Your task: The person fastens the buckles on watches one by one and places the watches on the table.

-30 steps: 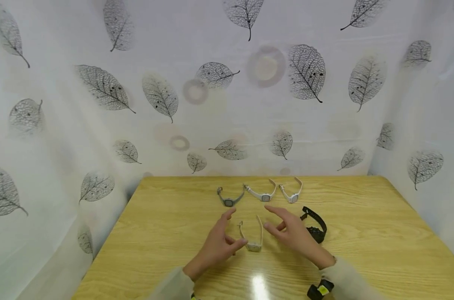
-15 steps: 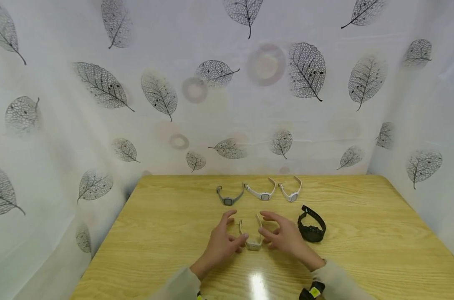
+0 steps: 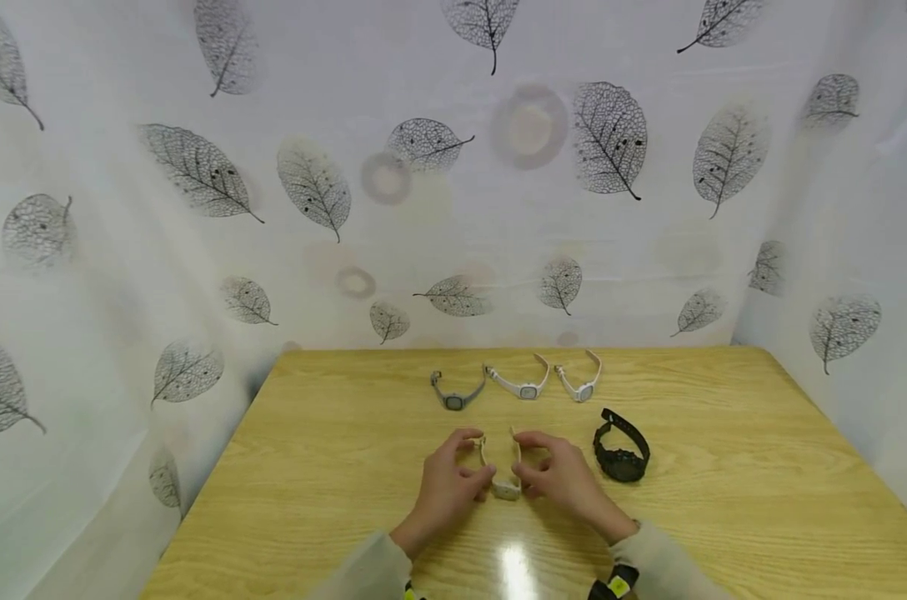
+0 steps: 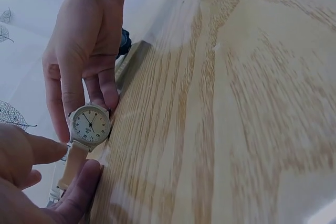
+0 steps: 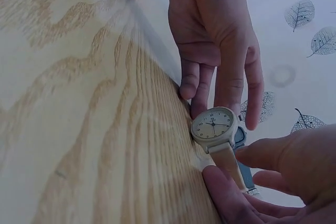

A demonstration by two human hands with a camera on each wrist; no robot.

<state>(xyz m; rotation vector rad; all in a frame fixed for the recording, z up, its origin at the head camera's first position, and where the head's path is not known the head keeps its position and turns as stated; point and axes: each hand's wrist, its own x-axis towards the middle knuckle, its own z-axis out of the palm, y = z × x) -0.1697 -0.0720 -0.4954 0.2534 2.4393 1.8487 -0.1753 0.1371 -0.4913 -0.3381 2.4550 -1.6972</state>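
a white leaf-printed backdrop [image 3: 453, 225] rises behind a pale rectangular wooden table [image 3: 311, 475]. a bare left hand [image 3: 446, 487] and bare right hand [image 3: 569, 483] flank a cream round-faced watch, fingers bent beside its strap; whether they pinch it i cannot tell. near the right hand lies a chunky black watch [image 3: 622, 465]; farther back, a slim grey watch [image 3: 454, 402] and two slim white watches [image 3: 528, 392]. the cream one [image 4: 90, 125] sits between both hands.

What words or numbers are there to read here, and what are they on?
Nothing is clear enough to quote.
Cream watch: tiny markings round the dial, too small to read surely.
Gray watch, white watches and black watch: faces too small to read.
Leaf-patterned sheet: no writing visible.
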